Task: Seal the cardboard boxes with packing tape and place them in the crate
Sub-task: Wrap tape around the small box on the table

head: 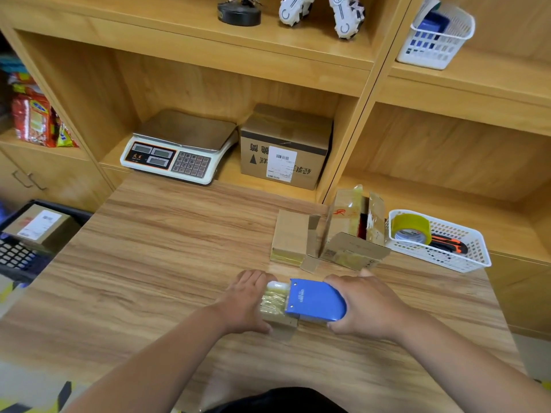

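Note:
A small cardboard box (278, 321) lies on the wooden table near its front edge, its top shiny with tape. My left hand (246, 299) grips the box's left end. A blue tape dispenser (316, 301) rests on top of the box, and my right hand (365, 307) grips it from the right. Two more small boxes (290, 236) stand behind, one (354, 225) with open flaps. The dark crate (18, 257) sits off the table's left side with a labelled box (38, 226) inside.
A white basket (465, 254) at the right holds a yellow tape roll (411, 226) and an orange cutter (450, 245). On the shelf behind stand a weighing scale (179, 147) and a larger labelled carton (286, 147). Shelving rises along the table's far edge.

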Tool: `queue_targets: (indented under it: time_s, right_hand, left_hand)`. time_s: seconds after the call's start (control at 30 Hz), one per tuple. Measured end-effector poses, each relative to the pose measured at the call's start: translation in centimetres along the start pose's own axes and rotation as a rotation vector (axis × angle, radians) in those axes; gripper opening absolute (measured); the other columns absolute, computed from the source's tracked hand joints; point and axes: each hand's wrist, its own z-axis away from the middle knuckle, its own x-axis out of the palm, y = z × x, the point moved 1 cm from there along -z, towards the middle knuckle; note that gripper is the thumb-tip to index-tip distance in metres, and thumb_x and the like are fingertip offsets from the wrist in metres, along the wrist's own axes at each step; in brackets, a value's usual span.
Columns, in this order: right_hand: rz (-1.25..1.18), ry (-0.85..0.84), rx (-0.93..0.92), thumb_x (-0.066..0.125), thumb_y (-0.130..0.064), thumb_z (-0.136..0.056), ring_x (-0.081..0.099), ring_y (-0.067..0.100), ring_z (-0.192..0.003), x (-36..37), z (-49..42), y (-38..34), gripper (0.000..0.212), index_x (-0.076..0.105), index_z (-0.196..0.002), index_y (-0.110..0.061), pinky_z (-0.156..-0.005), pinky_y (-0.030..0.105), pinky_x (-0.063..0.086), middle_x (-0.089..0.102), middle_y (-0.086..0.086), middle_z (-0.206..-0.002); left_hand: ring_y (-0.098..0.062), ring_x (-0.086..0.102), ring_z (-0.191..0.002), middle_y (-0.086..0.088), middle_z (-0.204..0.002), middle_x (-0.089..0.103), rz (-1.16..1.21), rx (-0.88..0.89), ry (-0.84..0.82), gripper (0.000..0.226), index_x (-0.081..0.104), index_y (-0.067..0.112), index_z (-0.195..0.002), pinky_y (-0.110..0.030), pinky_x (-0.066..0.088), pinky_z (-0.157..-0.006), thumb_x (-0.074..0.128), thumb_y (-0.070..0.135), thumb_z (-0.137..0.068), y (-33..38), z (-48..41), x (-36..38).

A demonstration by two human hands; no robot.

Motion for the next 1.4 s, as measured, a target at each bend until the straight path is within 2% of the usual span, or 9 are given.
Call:
queue_targets:
  time_s: [0.27, 0.67, 0.87, 0.97, 1.07, 1.13, 1.2, 1.3, 1.4]
  right_hand:
    - [-0.032, -0.029, 0.048, 0.053, -0.068, -0.062, 0.040, 0.003, -0.074, -0.1, 3.6, 3.8, 0.054, 0.043, -0.108, -0.043, -0.061, 0.014, 0.021, 0.059, -0.023, -0.089]
    - [-0.045, -0.056, 0.039, 0.054, -0.063, -0.062, 0.045, 0.007, -0.072, 2.4, 2.3, 3.9, 0.047, 0.045, -0.102, -0.039, -0.069, 0.013, 0.022, 0.060, -0.016, -0.087]
    - [-0.050, -0.060, 0.051, 0.057, -0.060, -0.063, 0.040, 0.006, -0.069, 3.6, 1.5, 3.2, 0.044, 0.044, -0.100, -0.039, -0.066, 0.012, 0.019, 0.061, -0.014, -0.088]
    - [-0.065, -0.058, 0.072, 0.057, -0.059, -0.063, 0.039, 0.004, -0.069, 3.8, 1.5, 3.1, 0.046, 0.045, -0.103, -0.040, -0.067, 0.012, 0.020, 0.061, -0.015, -0.090]
    - [-0.064, -0.051, 0.083, 0.056, -0.058, -0.063, 0.044, 0.006, -0.069, 4.0, 1.5, 3.1, 0.047, 0.046, -0.103, -0.038, -0.070, 0.015, 0.020, 0.061, -0.015, -0.090]
    - [-0.056, -0.052, 0.087, 0.056, -0.059, -0.062, 0.045, 0.007, -0.069, 4.1, 1.5, 3.0, 0.046, 0.046, -0.102, -0.037, -0.073, 0.021, 0.023, 0.061, -0.014, -0.090]
    - [-0.048, -0.057, 0.096, 0.056, -0.059, -0.061, 0.045, 0.007, -0.070, 4.0, 1.5, 2.8, 0.046, 0.045, -0.100, -0.038, -0.074, 0.025, 0.025, 0.060, -0.014, -0.089]
    - [-0.050, -0.050, 0.113, 0.056, -0.060, -0.061, 0.042, 0.006, -0.070, 3.6, 1.8, 2.6, 0.045, 0.044, -0.098, -0.038, -0.072, 0.023, 0.024, 0.059, -0.013, -0.088]
    - [-0.090, -0.027, 0.119, 0.058, -0.061, -0.061, 0.040, 0.005, -0.072, 2.8, 2.2, 2.5, 0.047, 0.045, -0.100, -0.038, -0.069, 0.015, 0.023, 0.059, -0.014, -0.090]
  left_hand:
    - [-0.014, 0.023, -0.130, 0.006, -0.138, 0.032, -0.007, -0.002, -0.027, 0.100, 0.025, 0.027, -0.141, -0.027, 0.016, -0.112, 0.074, 0.056, -0.058, 0.5, -0.4, 0.5]
    - [-0.014, 0.024, -0.130, 0.006, -0.139, 0.031, 0.006, -0.007, -0.031, 0.101, 0.025, 0.025, -0.142, -0.026, 0.017, -0.111, 0.075, 0.053, -0.059, 0.4, -0.4, 0.8]
    - [-0.012, 0.023, -0.131, 0.006, -0.140, 0.030, 0.041, 0.002, -0.027, 0.100, 0.024, 0.026, -0.142, -0.024, 0.017, -0.110, 0.076, 0.052, -0.059, 0.6, -0.2, 0.8]
    - [-0.015, 0.016, -0.136, 0.004, -0.143, 0.027, -0.047, 0.012, -0.018, 0.103, 0.022, 0.023, -0.144, -0.027, 0.010, -0.114, 0.072, 0.056, -0.060, 0.8, -0.1, 0.5]
    - [-0.019, 0.002, -0.142, -0.001, -0.146, 0.022, -0.213, 0.069, -0.020, 0.106, 0.018, 0.015, -0.145, -0.040, -0.007, -0.117, 0.064, 0.062, -0.061, 2.0, -0.4, 0.2]
    - [-0.021, -0.002, -0.143, -0.002, -0.148, 0.020, -0.282, 0.133, -0.039, 0.108, 0.015, 0.013, -0.146, -0.046, -0.011, -0.116, 0.060, 0.063, -0.062, 3.4, -1.0, 0.5]
    - [-0.022, 0.002, -0.143, -0.002, -0.147, 0.021, -0.314, 0.169, -0.052, 0.108, 0.012, 0.013, -0.147, -0.050, -0.009, -0.116, 0.060, 0.062, -0.064, 4.6, -1.4, 0.8]
    - [-0.027, 0.021, -0.135, -0.005, -0.139, 0.030, -0.386, 0.172, -0.016, 0.101, 0.016, 0.012, -0.145, -0.052, 0.001, -0.116, 0.063, 0.058, -0.068, 5.1, -1.7, 1.3]
    - [-0.023, 0.031, -0.122, -0.002, -0.130, 0.036, -0.276, 0.126, 0.032, 0.095, 0.027, 0.017, -0.137, -0.038, 0.014, -0.110, 0.069, 0.058, -0.062, 4.3, -1.6, 1.0]
